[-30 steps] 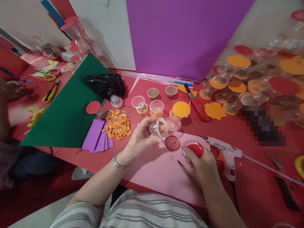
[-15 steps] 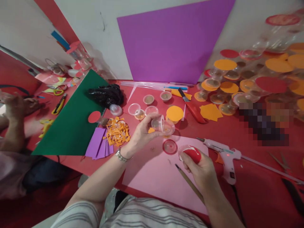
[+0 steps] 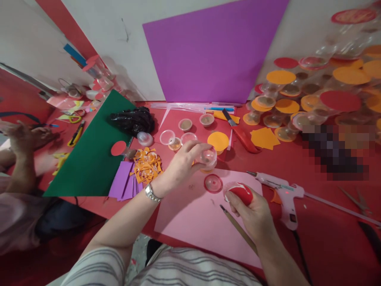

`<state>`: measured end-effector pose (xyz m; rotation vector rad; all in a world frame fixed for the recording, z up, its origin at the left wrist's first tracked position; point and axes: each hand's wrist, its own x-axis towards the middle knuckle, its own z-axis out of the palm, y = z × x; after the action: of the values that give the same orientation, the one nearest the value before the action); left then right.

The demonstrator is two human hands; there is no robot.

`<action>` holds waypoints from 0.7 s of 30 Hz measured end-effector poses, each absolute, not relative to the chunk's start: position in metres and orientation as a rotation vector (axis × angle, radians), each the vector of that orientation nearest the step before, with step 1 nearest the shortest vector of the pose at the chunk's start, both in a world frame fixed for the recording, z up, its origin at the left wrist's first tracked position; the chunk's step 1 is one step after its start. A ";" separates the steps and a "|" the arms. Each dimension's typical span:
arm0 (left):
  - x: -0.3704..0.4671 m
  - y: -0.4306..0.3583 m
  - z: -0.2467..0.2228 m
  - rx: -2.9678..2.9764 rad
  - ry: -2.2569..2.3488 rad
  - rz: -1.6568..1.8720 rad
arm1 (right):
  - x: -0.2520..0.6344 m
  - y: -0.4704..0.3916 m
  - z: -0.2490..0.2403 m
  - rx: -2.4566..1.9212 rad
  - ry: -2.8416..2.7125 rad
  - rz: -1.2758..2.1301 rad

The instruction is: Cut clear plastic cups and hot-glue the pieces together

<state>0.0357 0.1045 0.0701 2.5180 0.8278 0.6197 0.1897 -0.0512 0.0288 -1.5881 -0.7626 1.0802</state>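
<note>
My left hand (image 3: pixel 185 162) grips a small clear plastic cup (image 3: pixel 208 155) from above, tilted over another clear cup whose base shows orange; whether they touch is hard to tell. In my right hand (image 3: pixel 253 210), thumb on top, is a clear cup with a red disc (image 3: pixel 244 194) and a white smear along its edge. A round lid with a red rim (image 3: pixel 213 183) lies between the hands on the pink sheet (image 3: pixel 190 218). Beside my right hand rests a brown stick with a dark tip (image 3: pixel 238 228). An orange disc (image 3: pixel 218 141) sits beyond my left hand.
A glue gun (image 3: pixel 282 194) with a cord lies right. Orange scraps (image 3: pixel 148 166), purple strips (image 3: pixel 121 178), a green sheet (image 3: pixel 89 163) and a black bag (image 3: pixel 133 120) are left. A red-handled cutter (image 3: pixel 243 137) and stacked cups (image 3: pixel 285 105) stand beyond. Another person's hands (image 3: pixel 18 139) work far left.
My left hand has turned its clear cup from sideways to tilted over the cup beneath, moving slightly right. My right hand keeps its cup in nearly the same place.
</note>
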 end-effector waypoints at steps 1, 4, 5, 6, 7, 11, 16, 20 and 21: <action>0.036 0.104 0.072 2.527 0.826 0.600 | 0.189 -0.051 0.029 -1.583 -0.754 1.084; 0.037 0.104 0.078 2.546 0.805 0.540 | 0.188 -0.050 0.030 -1.575 -0.722 1.071; 0.037 0.103 0.080 2.555 0.791 0.522 | 0.188 -0.050 0.031 -1.571 -0.716 1.061; 0.038 0.103 0.082 2.567 0.774 0.505 | 0.188 -0.049 0.032 -1.571 -0.714 1.046; 0.038 0.103 0.083 2.580 0.756 0.487 | 0.189 -0.048 0.033 -1.571 -0.726 1.039; 0.037 0.102 0.086 2.643 0.671 0.394 | 0.192 -0.046 0.034 -1.577 -0.819 1.026; 0.037 0.103 0.090 2.714 0.634 0.262 | 0.194 -0.047 0.031 -1.563 -0.833 1.035; 0.039 0.103 0.095 2.809 0.668 0.189 | 0.194 -0.048 0.032 -1.563 -0.818 1.036; 0.039 0.103 0.096 2.832 0.676 0.175 | 0.194 -0.048 0.033 -1.565 -0.824 1.042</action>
<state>0.0392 0.1026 0.0959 2.8323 0.6764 0.1752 0.1940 -0.0481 0.0327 -1.5648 -0.8236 1.0424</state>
